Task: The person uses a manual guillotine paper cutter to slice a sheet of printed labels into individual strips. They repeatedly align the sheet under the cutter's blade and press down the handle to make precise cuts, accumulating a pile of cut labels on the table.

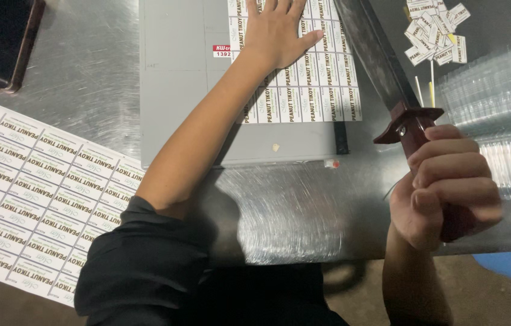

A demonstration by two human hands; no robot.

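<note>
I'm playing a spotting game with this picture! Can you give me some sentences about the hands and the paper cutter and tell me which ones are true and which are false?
1. The left hand lies flat on the white sheet of printed labels on the grey paper cutter board. True.
2. The right hand is open and empty. False: it is closed around the dark red handle of the long cutter blade.
3. The blade is raised off the board. True.
4. A pile of small cut labels lies at the upper right. True.
5. The other big sheet of labels lies on the cutter board. False: it lies on the metal table, to the left.
</note>
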